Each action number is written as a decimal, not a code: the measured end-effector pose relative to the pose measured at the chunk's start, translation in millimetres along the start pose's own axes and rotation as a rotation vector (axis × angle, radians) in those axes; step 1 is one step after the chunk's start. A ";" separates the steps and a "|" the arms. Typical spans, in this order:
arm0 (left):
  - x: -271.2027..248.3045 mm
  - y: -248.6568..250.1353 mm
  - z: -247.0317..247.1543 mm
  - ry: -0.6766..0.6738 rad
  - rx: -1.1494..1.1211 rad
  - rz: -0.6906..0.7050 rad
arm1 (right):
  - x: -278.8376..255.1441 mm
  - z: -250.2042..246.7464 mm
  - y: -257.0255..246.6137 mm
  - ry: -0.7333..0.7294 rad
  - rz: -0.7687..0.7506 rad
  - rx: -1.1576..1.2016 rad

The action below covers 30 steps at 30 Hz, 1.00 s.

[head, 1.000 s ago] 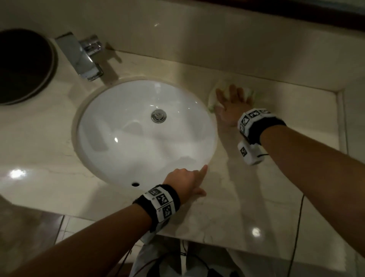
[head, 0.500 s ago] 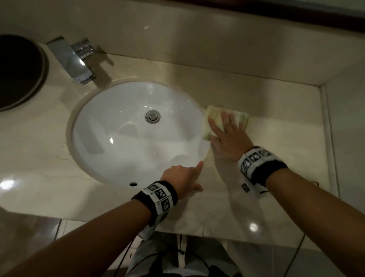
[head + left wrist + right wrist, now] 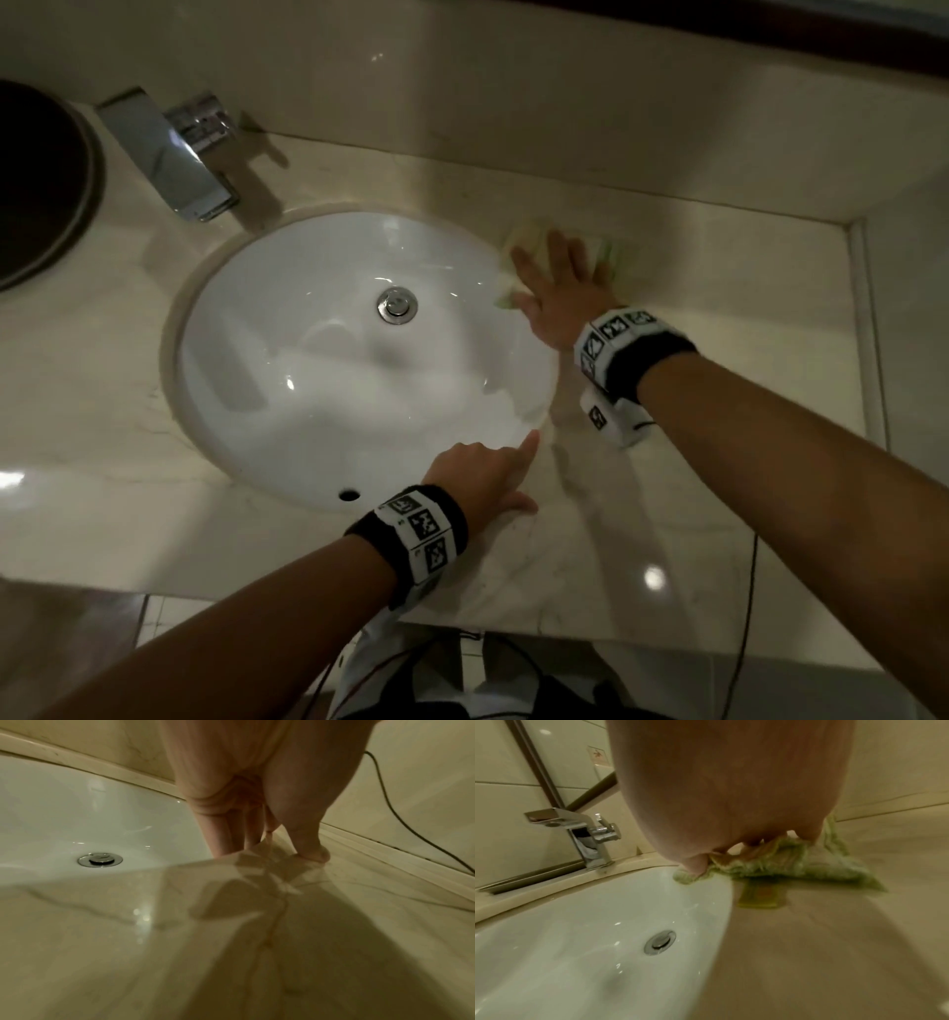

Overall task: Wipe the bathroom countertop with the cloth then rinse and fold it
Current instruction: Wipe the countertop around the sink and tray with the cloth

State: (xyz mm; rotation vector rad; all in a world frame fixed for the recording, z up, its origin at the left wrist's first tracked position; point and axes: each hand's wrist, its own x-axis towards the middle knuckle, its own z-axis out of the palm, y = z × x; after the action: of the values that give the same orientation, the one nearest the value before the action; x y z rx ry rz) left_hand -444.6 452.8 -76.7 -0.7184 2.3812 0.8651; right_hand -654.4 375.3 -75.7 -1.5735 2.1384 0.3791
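A pale green cloth lies flat on the beige marble countertop just right of the white sink basin, near the back wall. My right hand presses it down with spread, straight fingers; most of the cloth is hidden under the palm. One cloth corner hangs over the basin rim. My left hand rests on the counter at the basin's front right edge, its fingertips touching the marble, holding nothing.
A chrome faucet stands behind the basin at the back left. A dark round object sits at the far left. The drain plug is in the basin's middle. A black cable hangs off the front edge.
My right hand slid the cloth toward me along the basin's right rim, then pushed it back toward the wall. The left hand has stayed in place.
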 end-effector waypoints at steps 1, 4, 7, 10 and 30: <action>-0.1 -0.7 0.0 0.001 -0.007 0.000 | 12.8 -7.5 -4.6 -0.009 0.005 0.008; 1.0 -1.6 -1.8 0.006 -0.015 -0.008 | 46.5 -25.6 -17.8 -0.036 0.038 0.035; 1.7 0.0 -1.1 -0.010 -0.021 -0.024 | 67.1 -36.9 -27.9 -0.069 0.066 0.073; 1.2 0.0 -0.4 -0.004 -0.030 -0.043 | 71.6 -39.1 -27.6 -0.069 0.045 0.068; -5.4 14.6 -0.2 0.073 -0.209 -0.226 | -17.8 10.9 95.1 0.086 0.120 0.116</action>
State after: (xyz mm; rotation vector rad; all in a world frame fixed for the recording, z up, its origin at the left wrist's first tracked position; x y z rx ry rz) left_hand -449.8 464.0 -67.1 -1.0947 2.2367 1.0130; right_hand -738.3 424.5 -80.4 -1.4255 2.2833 0.2253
